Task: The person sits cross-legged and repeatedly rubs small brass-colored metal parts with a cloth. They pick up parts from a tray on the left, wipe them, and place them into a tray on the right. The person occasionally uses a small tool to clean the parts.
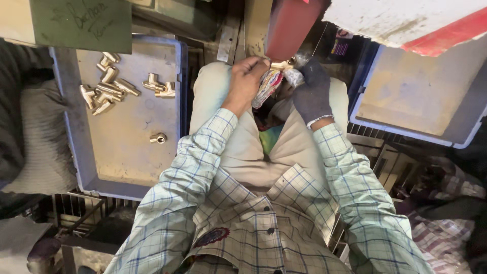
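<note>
Head view: bare left hand (247, 76) pinches a brass fitting (280, 65); gloved right hand (310, 91) at three o'clock seemingly grips a colourful rag (268, 85); keep both steady.

Grey tray (86, 167) at the left, dusty tan floor inside, a heap of brass elbows (104, 91) near its far corner, a pair (160, 86) just beside them, one fitting (158, 137) lying apart mid-tray, second grey tray (459, 129) at the right, its floor bare

Pale blue-checked sleeves (350, 172), a dark grey glove (312, 91), brass-coloured fittings (109, 86) in a grey-blue tray (127, 147), a multicoloured cloth (269, 83).
</note>
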